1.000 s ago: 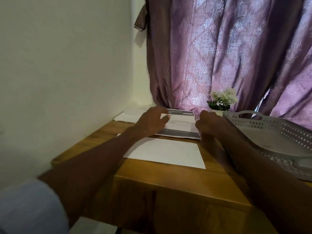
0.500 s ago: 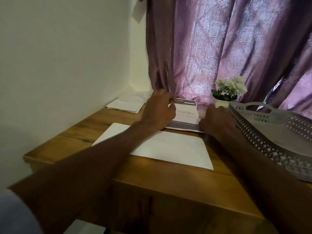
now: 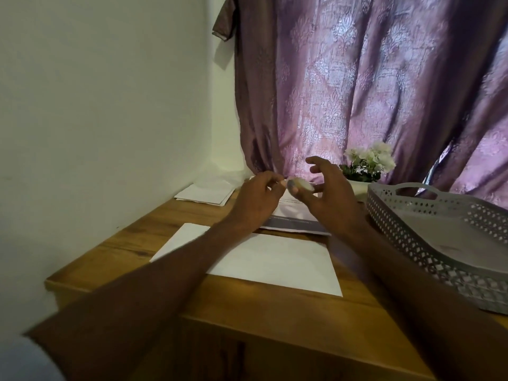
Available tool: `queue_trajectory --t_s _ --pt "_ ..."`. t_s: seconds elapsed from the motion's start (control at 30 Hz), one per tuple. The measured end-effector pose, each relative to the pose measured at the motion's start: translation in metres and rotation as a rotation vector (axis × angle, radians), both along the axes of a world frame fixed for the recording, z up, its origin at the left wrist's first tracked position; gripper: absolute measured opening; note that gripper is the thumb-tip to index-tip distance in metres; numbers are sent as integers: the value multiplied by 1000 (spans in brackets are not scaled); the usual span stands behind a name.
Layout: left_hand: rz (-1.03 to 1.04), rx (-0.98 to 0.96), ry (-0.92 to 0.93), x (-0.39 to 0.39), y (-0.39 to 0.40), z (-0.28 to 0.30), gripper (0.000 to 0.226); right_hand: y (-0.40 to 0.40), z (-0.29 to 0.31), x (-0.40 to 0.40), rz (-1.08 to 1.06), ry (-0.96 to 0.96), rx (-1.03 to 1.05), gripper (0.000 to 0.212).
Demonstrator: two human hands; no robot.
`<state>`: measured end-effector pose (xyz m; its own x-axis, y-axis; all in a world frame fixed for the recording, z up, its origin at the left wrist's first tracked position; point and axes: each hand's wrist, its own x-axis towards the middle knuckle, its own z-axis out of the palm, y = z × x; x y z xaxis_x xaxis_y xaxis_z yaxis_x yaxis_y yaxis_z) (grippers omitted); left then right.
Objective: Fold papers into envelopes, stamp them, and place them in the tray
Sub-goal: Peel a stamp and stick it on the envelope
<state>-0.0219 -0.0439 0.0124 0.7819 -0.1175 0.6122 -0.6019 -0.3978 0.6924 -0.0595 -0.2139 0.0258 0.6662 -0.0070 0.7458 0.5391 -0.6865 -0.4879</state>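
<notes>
My right hand (image 3: 332, 199) holds a small pale round object (image 3: 301, 184) between thumb and fingers, lifted above the table. My left hand (image 3: 258, 200) has its fingers curled, and its fingertips pinch at the object's left edge. What the object is stays unclear through blur. Under both hands lies a folded printed paper (image 3: 294, 224) with a grey band along its near edge. A plain white sheet (image 3: 275, 259) lies flat nearer me. The grey perforated tray (image 3: 439, 243) stands at the right, with nothing visible in it.
A small stack of white papers (image 3: 203, 193) lies at the back left by the wall. A pot of white flowers (image 3: 367, 163) stands behind my right hand, against the purple curtain (image 3: 357, 92). The wooden table (image 3: 247, 320) ends close in front of me.
Both hands have lifted off the folded printed paper. They now meet in the air around a small round object that was not seen in them before.
</notes>
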Motion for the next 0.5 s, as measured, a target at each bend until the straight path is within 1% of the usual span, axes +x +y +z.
queue_trajectory --t_s 0.13,0.23,0.37,0.43,0.5 --pt "-105 -136 70 0 4 5 20 6 -2 -5 76 -7 20 54" --pt "-132 -167 114 0 7 7 13 9 -2 -7 108 -15 76 46" --pt "-171 -250 170 -3 10 8 19 8 -1 -5 120 30 137 40" --pt "-207 -318 211 -5 11 9 17 8 -1 -5 126 36 139 40" --pt "-231 -356 233 -4 11 10 11 11 0 -7 140 44 145 45"
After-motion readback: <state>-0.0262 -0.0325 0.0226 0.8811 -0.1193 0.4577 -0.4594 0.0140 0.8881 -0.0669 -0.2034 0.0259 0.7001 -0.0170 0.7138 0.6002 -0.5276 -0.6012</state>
